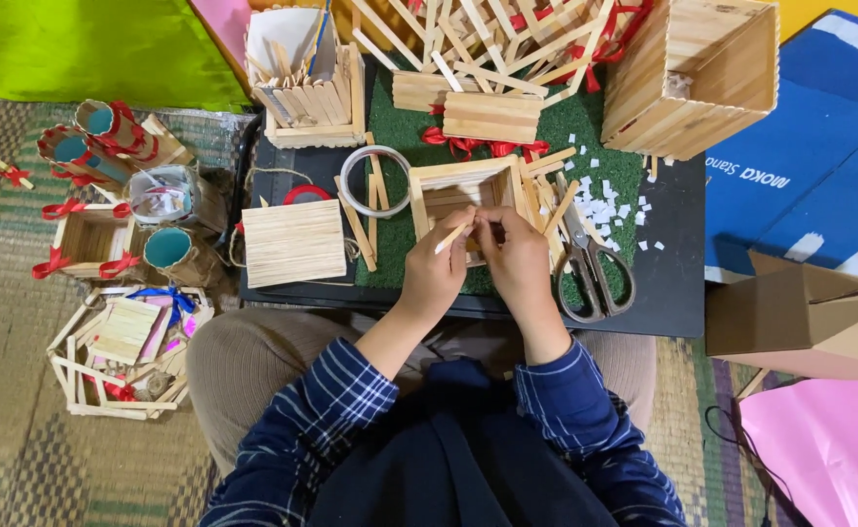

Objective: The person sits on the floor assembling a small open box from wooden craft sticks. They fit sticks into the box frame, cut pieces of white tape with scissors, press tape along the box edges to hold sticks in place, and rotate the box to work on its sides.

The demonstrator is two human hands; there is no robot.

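The left hand (436, 268) pinches a thin wooden stick (453, 236), its tip angled up to the right. The right hand (513, 256), just beside it, has fingers closed on the near edge of the small stick box (463, 185) lying just beyond both hands, on the green mat (405, 132), left of the scissors (593, 268).

Grey-handled scissors (593, 273) lie on the black board (668, 293). Left of them sit a flat stick panel (293, 242) and a tape ring (374, 181); above them, white paper scraps (600, 205) and a tall stick box (691, 73).
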